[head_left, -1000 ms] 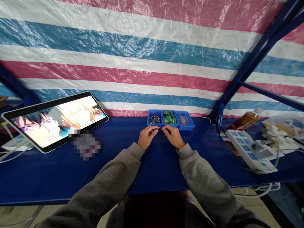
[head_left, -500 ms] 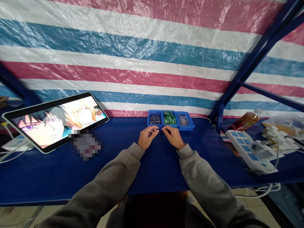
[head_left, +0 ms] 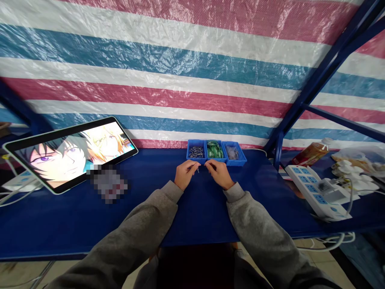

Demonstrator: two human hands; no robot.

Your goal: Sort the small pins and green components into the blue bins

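Note:
My left hand [head_left: 185,175] pinches a small screw [head_left: 198,170] between thumb and forefinger, its thin end pointing down. Just to its right is my right hand [head_left: 220,174], thumb and fingertips pressed together; whatever they hold, if anything, is too small to make out. The two hands are a short gap apart. Directly beyond them stand three blue bins in a row. Loose screws [head_left: 196,151] fill the left bin [head_left: 196,142], green plastic packets [head_left: 214,150] the middle one, and small clear pieces [head_left: 232,152] the right bin [head_left: 236,162].
A tablet [head_left: 72,154] playing a cartoon leans at the left of the blue table [head_left: 198,216], with a blurred-out item [head_left: 110,184] before it. Right of my arms lie a power strip [head_left: 315,192], a drink bottle [head_left: 311,153] and cables. A striped sheet [head_left: 192,92] hangs behind.
The screw in my left fingers has turned and now points downward below the fingertips. Both hands stay in nearly the same place. The picture on the tablet has shifted.

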